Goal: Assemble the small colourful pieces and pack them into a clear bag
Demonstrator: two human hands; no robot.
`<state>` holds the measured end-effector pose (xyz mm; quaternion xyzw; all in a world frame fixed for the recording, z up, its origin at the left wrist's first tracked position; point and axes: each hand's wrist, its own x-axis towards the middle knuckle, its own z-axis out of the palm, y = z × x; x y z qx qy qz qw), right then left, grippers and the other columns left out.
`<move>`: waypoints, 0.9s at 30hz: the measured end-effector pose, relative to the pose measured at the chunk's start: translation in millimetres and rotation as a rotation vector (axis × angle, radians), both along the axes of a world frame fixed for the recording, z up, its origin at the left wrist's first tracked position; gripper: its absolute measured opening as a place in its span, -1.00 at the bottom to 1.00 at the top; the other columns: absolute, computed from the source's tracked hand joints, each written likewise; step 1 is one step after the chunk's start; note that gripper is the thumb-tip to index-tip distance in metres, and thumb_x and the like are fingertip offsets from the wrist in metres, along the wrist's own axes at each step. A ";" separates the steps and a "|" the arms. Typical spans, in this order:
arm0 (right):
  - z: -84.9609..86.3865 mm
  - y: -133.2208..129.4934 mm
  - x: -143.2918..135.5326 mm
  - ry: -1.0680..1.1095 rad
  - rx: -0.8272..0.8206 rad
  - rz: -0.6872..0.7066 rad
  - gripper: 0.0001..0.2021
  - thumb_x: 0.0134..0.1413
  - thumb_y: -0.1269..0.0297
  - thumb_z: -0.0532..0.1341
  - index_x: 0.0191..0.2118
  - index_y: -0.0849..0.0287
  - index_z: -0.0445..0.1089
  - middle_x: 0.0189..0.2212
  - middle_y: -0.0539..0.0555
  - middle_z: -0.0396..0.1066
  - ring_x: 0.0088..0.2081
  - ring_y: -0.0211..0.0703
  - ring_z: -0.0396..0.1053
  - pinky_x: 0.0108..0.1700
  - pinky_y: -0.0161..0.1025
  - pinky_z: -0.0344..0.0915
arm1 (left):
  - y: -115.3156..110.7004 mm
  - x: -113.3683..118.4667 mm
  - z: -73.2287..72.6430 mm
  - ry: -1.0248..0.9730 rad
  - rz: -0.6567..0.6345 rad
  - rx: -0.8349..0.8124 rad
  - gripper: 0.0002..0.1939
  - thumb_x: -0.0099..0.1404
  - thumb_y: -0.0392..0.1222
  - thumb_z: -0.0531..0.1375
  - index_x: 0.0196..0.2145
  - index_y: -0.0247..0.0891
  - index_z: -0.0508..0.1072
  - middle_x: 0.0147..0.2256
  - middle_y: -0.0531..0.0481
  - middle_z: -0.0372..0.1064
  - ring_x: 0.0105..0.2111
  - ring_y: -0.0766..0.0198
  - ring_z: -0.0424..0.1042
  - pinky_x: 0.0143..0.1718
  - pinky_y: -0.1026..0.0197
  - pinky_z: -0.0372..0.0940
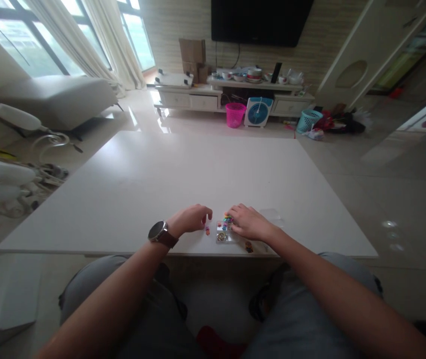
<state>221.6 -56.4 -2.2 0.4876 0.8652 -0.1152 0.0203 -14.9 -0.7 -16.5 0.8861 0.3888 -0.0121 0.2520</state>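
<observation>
My left hand (195, 218) hovers low over the table's near edge, its fingers bent and thumb apart from the index finger, nothing visible between them. Just below its fingertips lies a small orange and pink piece (207, 231). A small clear compartment box (222, 238) sits between my hands; a front compartment holds metal rings (221, 236), and small coloured pieces (224, 227) are in the one behind. My right hand (248, 222) reaches over the box's right side, fingers bent down at a bright multicoloured bunch (228, 218). Its fingertips are partly hidden, and what they grip is too small to name.
The white table (205, 169) spreads out ahead. A clear lid-like piece (271, 215) lies beyond my right wrist, and a dark, orange-patterned small item (249, 247) near the front edge. Across the floor stand a pink basket (235, 115), a fan (258, 112) and a TV cabinet (205, 102).
</observation>
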 end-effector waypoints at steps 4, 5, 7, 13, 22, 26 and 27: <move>4.3 -1.6 0.5 -0.003 0.001 -0.008 -0.74 0.22 0.27 0.19 0.01 0.13 0.39 -0.02 0.16 0.40 0.02 0.00 0.27 -0.03 -0.14 0.22 | 1.9 0.8 -1.2 0.005 -0.004 -0.010 -0.72 0.09 -0.42 0.22 -0.23 -0.21 0.53 -0.40 0.06 0.51 -0.41 0.32 0.45 -0.36 0.33 0.29; 6.2 -2.4 0.7 0.000 0.005 -0.009 -0.74 0.22 0.27 0.19 0.01 0.13 0.39 -0.01 0.15 0.40 0.02 0.00 0.27 -0.03 -0.14 0.22 | 2.2 1.3 -0.5 -0.003 -0.001 -0.001 -0.71 0.08 -0.43 0.21 -0.23 -0.21 0.53 -0.40 0.05 0.51 -0.41 0.32 0.44 -0.36 0.33 0.29; 10.6 -4.3 1.3 0.009 0.014 -0.012 -0.74 0.23 0.27 0.18 0.02 0.13 0.39 0.00 0.15 0.40 0.03 0.01 0.27 -0.03 -0.13 0.22 | 2.2 3.3 2.8 -0.049 0.001 0.028 -0.69 0.09 -0.45 0.18 -0.22 -0.21 0.53 -0.40 0.05 0.50 -0.41 0.33 0.44 -0.34 0.33 0.29; 21.2 -9.3 3.9 0.040 0.038 -0.022 -0.74 0.27 0.20 0.17 0.02 0.13 0.39 -0.01 0.16 0.40 0.03 0.01 0.26 -0.01 -0.12 0.22 | -5.8 17.5 16.7 -0.254 -0.047 0.054 -0.77 0.19 -0.37 0.17 -0.20 -0.23 0.52 -0.36 0.03 0.49 -0.40 0.35 0.43 -0.32 0.32 0.30; 20.6 -11.6 7.1 0.042 0.044 -0.002 -0.75 0.26 0.22 0.17 0.01 0.13 0.40 -0.01 0.16 0.40 0.04 0.01 0.25 -0.01 -0.12 0.22 | -10.8 32.9 17.1 -0.226 -0.127 -0.031 -0.81 0.17 -0.35 0.21 -0.23 -0.24 0.53 -0.35 0.03 0.51 -0.42 0.37 0.42 -0.35 0.35 0.27; 21.3 -11.3 6.2 0.034 0.024 -0.009 -0.75 0.27 0.23 0.17 0.01 0.14 0.41 0.01 0.18 0.38 0.04 0.02 0.24 0.00 -0.11 0.22 | -5.0 24.6 22.0 -0.165 -0.094 -0.033 -0.82 0.18 -0.27 0.26 -0.21 -0.25 0.53 -0.30 0.00 0.51 -0.41 0.35 0.43 -0.34 0.34 0.28; 21.3 -11.3 5.9 0.034 0.017 -0.009 -0.74 0.26 0.23 0.17 0.02 0.14 0.41 0.01 0.19 0.38 0.05 0.02 0.24 0.01 -0.11 0.22 | -3.7 21.1 21.7 -0.137 -0.073 -0.040 -0.80 0.17 -0.26 0.27 -0.20 -0.25 0.54 -0.30 0.00 0.51 -0.40 0.34 0.43 -0.34 0.33 0.29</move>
